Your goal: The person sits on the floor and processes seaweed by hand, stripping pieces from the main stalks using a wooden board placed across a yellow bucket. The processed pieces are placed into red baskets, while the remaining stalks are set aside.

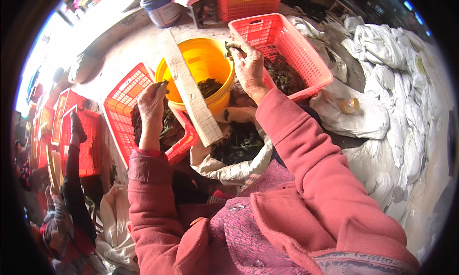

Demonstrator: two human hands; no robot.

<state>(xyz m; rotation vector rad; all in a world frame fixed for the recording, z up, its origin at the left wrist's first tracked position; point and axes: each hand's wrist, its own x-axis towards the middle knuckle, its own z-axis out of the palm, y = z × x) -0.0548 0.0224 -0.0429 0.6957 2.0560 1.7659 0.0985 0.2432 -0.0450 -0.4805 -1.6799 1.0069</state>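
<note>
My right hand (248, 62) pinches a dark green leafy piece (227, 50) between thumb and fingers. It is over the gap between a yellow bucket (195, 52) and a red plastic crate (308, 56) that holds dark leafy material. My left hand (151, 101) has its fingertips closed on a small dark scrap (166, 82) at the bucket's left rim. Beneath that hand is another red crate (123, 122) with brownish-green leafy material. A rough wooden board (190, 88) lies across the bucket, which has some dark leaves inside. Nearer me, an opened white woven sack (229, 169) contains dark leaves.
White sacks (380, 92) are heaped on the right, and a small jar (349, 105) lies on one. A dark paint bucket (163, 13) and a red crate (251, 6) stand at the back. To the left are more red crates (91, 142) and another person (59, 228).
</note>
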